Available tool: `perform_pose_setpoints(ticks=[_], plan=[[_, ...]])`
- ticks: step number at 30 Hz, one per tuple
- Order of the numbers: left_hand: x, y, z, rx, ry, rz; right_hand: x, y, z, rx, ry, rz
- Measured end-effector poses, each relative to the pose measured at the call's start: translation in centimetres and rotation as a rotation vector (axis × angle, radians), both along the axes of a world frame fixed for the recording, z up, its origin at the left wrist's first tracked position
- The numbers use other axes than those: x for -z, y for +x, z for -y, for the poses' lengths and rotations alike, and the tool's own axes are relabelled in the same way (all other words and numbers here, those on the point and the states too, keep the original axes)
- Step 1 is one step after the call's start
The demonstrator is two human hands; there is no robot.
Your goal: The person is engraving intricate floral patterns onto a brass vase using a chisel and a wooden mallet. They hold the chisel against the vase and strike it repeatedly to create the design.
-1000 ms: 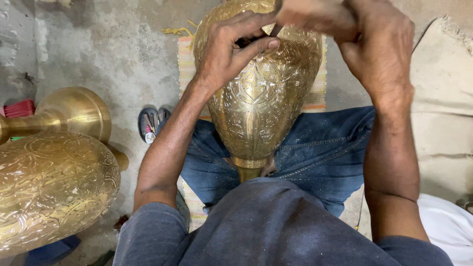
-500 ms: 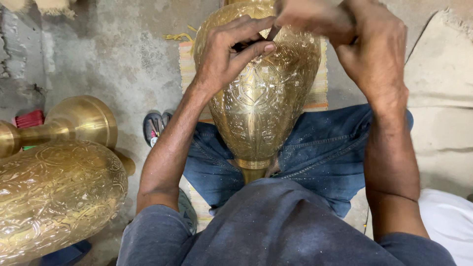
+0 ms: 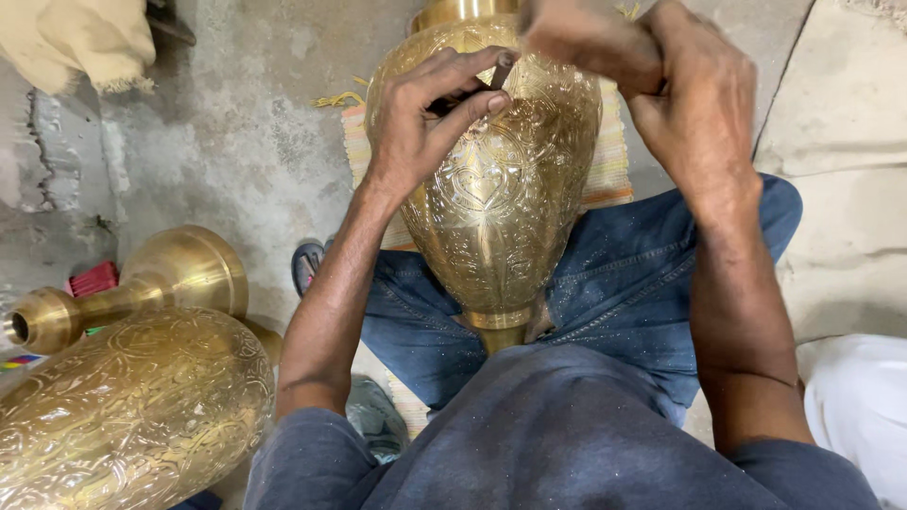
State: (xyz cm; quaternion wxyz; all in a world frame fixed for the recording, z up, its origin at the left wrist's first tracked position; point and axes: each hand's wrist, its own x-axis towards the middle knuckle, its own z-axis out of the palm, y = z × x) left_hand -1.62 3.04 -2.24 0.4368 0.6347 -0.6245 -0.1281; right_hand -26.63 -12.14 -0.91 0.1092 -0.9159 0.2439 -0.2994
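Brass, engraved all over, the large vase lies across the person's lap, its narrow end toward the body and its wide shoulder away from it. The left hand rests on that shoulder, fingers pinched around a small dark punch whose tip meets the metal just beyond the fingertips. The right hand is closed above and to the right of that pinch; what it grips cannot be made out. Judging by this, the chasing of the pattern is in hand, and the next stroke calls for the punch held steady on its line. A second engraved vase lies well to the left of the grip
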Motion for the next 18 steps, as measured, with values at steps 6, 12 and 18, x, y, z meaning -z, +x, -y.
perform_pose_setpoints(ticks=[6, 12, 18], plan=[[2.1, -1.8, 0.7, 0.009, -0.009, -0.137, 7.8, -0.2, 1.3, 0.105, 0.063, -0.157], [2.8, -2.4, 0.8, 0.015, -0.07, -0.045, 9.5, -0.2, 1.1, 0.03, 0.108, -0.057], [2.6, -2.8, 0.3, -0.056, -0.03, -0.066, 4.8, 0.0, 2.7, 0.042, -0.166, -0.049]])
